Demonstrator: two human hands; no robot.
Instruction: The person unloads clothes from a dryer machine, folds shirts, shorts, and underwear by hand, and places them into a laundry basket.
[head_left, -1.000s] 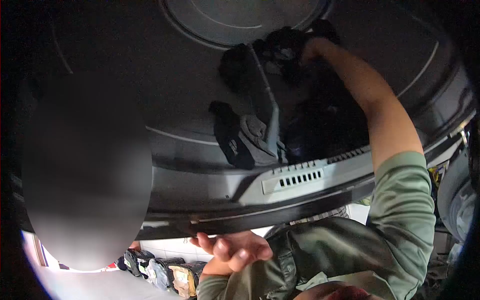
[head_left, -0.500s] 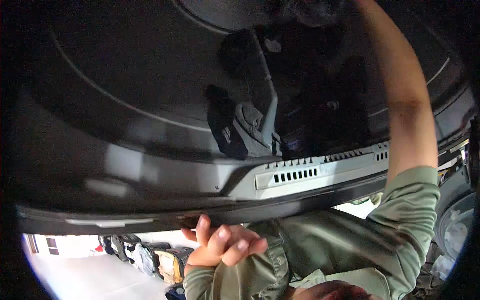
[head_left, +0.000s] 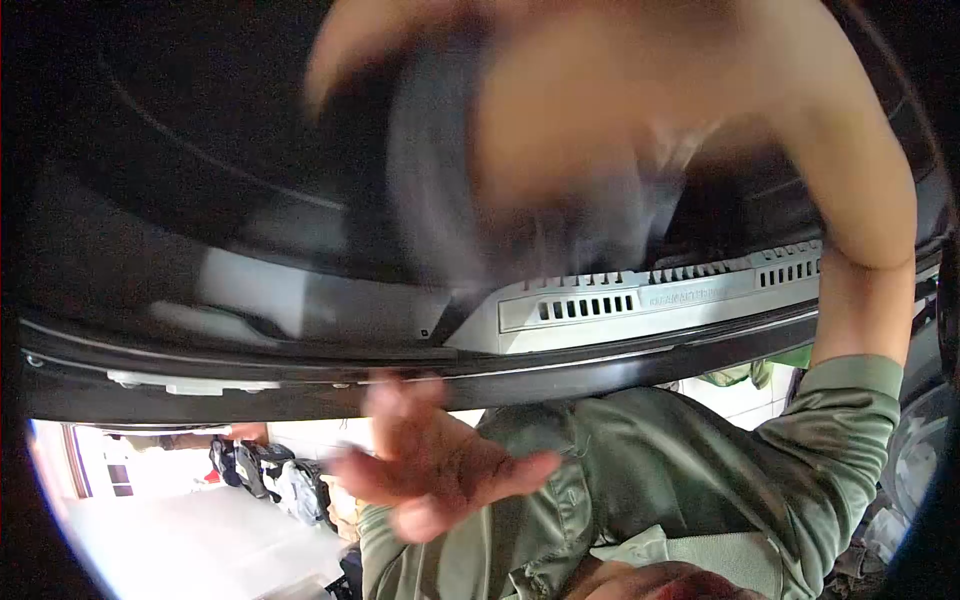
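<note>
Dark grey-blue cloth point(head_left: 430, 170) hangs around and below my right hand point(head_left: 560, 110) inside the dark drum point(head_left: 300, 215) of a dryer-like machine. Motion smears both the hand and the cloth, but the fingers appear closed on the fabric. Its exact kind of garment cannot be made out. My left hand point(head_left: 430, 460) is held just outside the drum opening, close to the rim point(head_left: 560, 385). Its fingers are spread and blurred, with nothing in them.
A white slotted grille point(head_left: 590, 307) runs along the inner lip of the opening. Bins or bags of laundry point(head_left: 290, 485) stand beyond my left arm. On the far right is another round machine door point(head_left: 915, 450).
My right hand has swung from deep in the drum toward the opening, bringing grey-blue cloth with it. My left hand has spread its fingers beside the rim. The view has shifted slightly.
</note>
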